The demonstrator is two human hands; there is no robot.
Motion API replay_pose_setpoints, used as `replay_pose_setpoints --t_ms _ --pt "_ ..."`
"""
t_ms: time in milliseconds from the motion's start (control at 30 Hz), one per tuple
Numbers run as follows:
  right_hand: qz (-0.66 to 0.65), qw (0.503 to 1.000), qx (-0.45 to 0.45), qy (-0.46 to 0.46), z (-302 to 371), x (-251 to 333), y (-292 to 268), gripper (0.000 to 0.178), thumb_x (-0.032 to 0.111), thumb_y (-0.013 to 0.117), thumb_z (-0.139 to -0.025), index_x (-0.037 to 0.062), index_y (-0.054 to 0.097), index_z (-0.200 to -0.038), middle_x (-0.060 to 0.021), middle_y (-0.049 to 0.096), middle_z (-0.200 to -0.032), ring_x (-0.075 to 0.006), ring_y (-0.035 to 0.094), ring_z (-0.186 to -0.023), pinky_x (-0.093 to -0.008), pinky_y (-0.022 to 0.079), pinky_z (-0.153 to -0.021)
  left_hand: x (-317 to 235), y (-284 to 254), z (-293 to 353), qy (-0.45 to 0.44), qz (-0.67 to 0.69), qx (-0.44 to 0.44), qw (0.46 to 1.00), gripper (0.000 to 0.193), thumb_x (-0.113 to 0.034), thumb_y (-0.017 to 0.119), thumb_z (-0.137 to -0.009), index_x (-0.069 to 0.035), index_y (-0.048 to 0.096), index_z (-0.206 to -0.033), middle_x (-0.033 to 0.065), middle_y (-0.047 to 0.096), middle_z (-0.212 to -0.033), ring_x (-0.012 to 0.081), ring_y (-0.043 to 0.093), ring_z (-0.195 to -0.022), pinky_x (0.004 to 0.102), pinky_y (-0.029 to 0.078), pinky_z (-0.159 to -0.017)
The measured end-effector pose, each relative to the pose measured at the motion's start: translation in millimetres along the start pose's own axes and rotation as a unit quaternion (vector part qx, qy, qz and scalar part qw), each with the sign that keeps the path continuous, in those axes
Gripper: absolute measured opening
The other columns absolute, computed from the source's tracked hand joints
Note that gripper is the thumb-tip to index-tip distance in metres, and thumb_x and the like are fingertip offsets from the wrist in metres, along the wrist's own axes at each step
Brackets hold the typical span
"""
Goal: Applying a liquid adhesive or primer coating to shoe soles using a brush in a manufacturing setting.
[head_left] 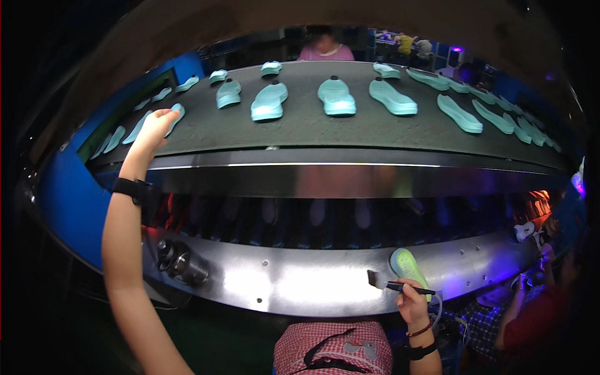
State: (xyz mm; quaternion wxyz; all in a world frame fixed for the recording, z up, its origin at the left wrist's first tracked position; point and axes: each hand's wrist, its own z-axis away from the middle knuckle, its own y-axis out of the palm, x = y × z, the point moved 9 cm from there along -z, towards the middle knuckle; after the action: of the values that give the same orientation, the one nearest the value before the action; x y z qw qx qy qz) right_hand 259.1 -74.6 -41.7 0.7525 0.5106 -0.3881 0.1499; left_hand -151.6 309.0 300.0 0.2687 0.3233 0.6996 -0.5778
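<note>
On the upper dark belt (300, 134), my left hand (156, 128) reaches far out, its fingers closed at the edge of a turquoise shoe sole (177, 117). Part of that sole is hidden behind the hand. Low on the right, my right hand (412, 306) grips a black-handled brush (395, 285), bristles pointing left and a thin clear tube hanging from its back end. Just behind the brush, a yellow-green shoe sole (407, 264) lies on the shiny metal ledge (325, 275), partly covered by the handle and hand.
Many turquoise soles (337, 97) lie spread over the upper belt. Below it, a darker level holds more soles (317, 212). A dark bottle (182, 262) lies on the ledge's left end. One person (326, 51) is across the belt; another, in a red sleeve (531, 325), works at right.
</note>
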Motion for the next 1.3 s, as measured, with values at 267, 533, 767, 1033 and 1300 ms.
replay_pose_setpoints --t_ms 267,533,767,1033,1300 --pt "-0.009 0.998 -0.055 0.015 -14 -10 -11 0.018 0.004 0.051 -0.082 -0.0058 0.058 -0.097 -0.0173 0.063 -0.087 -0.0166 0.055 -0.052 -0.0239 0.046 -0.049 -71 54 -55 0.187 -0.595 -0.048 0.780 0.044 -0.035 0.060 -0.075 -0.005 0.057 -0.108 0.0107 0.051 -0.117 0.0235 0.041 -0.117 0.0414 0.034 -0.096" --pt "-0.010 0.997 -0.082 0.006 -25 -5 -29 0.018 0.002 0.053 -0.082 -0.0064 0.058 -0.096 -0.0166 0.063 -0.084 -0.0167 0.057 -0.051 -0.0246 0.049 -0.050 -88 148 -97 0.173 -0.700 0.051 0.691 0.066 -0.032 0.056 -0.076 -0.022 0.030 -0.135 0.0070 0.019 -0.144 0.0216 0.019 -0.133 0.0502 0.013 -0.105" --pt "-0.042 0.995 -0.085 0.028 -30 -12 -32 0.018 0.002 0.053 -0.082 -0.0062 0.059 -0.097 -0.0171 0.063 -0.087 -0.0160 0.058 -0.053 -0.0234 0.049 -0.050 -47 174 -138 0.163 -0.595 0.069 0.784 0.071 -0.042 0.055 -0.080 -0.020 0.021 -0.138 0.0082 0.029 -0.139 0.0245 0.025 -0.130 0.0515 0.014 -0.105" --pt "-0.044 0.995 -0.073 0.059 -28 -22 -35 0.019 0.004 0.055 -0.082 -0.0046 0.059 -0.098 -0.0147 0.063 -0.088 -0.0143 0.058 -0.054 -0.0227 0.047 -0.050 -64 151 -122 0.220 -0.435 0.149 0.860 0.078 -0.008 0.062 -0.066 -0.017 0.029 -0.136 0.0163 0.055 -0.113 0.0254 0.055 -0.101 0.0373 0.046 -0.081" --pt "-0.049 0.995 -0.057 0.066 -22 -21 -36 0.017 0.004 0.054 -0.082 -0.0033 0.059 -0.097 -0.0152 0.062 -0.089 -0.0148 0.056 -0.053 -0.0229 0.046 -0.050 -89 193 -22 0.166 -0.344 0.298 0.875 0.076 -0.001 0.056 -0.063 -0.022 0.035 -0.132 0.0180 0.044 -0.117 0.0311 0.050 -0.102 0.0366 0.046 -0.080"
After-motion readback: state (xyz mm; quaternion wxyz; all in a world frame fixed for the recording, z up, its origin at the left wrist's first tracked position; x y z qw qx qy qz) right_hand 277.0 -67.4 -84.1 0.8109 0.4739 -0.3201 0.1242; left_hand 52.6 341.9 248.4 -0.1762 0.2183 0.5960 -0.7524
